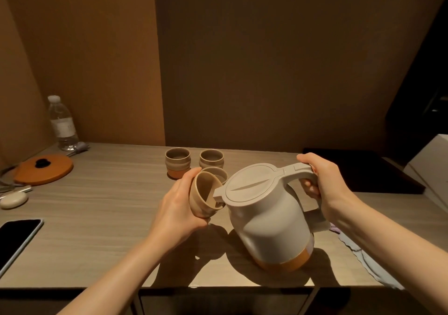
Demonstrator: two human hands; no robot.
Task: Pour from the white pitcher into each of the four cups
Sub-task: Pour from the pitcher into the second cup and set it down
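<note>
the white pitcher (269, 217) is held by its handle, around which the right hand (322, 181) is curled, and it is tipped to the left. a cup (206, 193) is gripped by the left hand (179, 205), lifted and tilted, just at the pitcher's spout. three other cups (177, 161) stand behind the pitcher on the table (97, 205). liquid is perhaps flowing, but this cannot be seen clearly. the spout should be kept over the cup's mouth, and the pitcher tilted slowly.
</note>
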